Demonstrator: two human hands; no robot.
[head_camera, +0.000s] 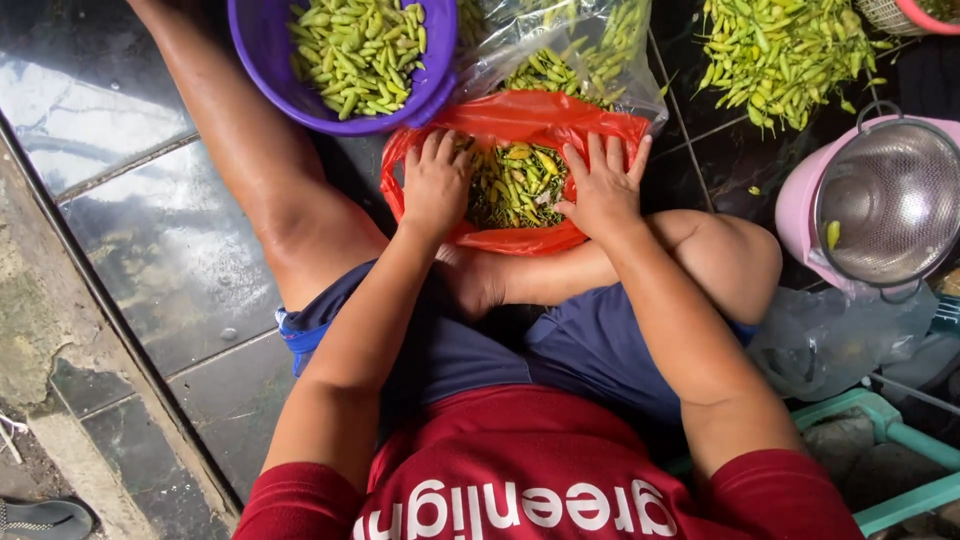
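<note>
A red plastic bag lies open on the dark tiled floor in front of me, with a heap of green chili stems and bits inside. My left hand rests on the bag's left side, fingers bent down into the green bits. My right hand lies on the right side, fingers spread over the pile's edge. Neither hand visibly grips anything. My legs are folded around the bag.
A purple bowl full of green chilies sits beyond the bag. A clear bag of chilies and a loose chili heap lie at the back right. A metal strainer rests in a pink bucket at right.
</note>
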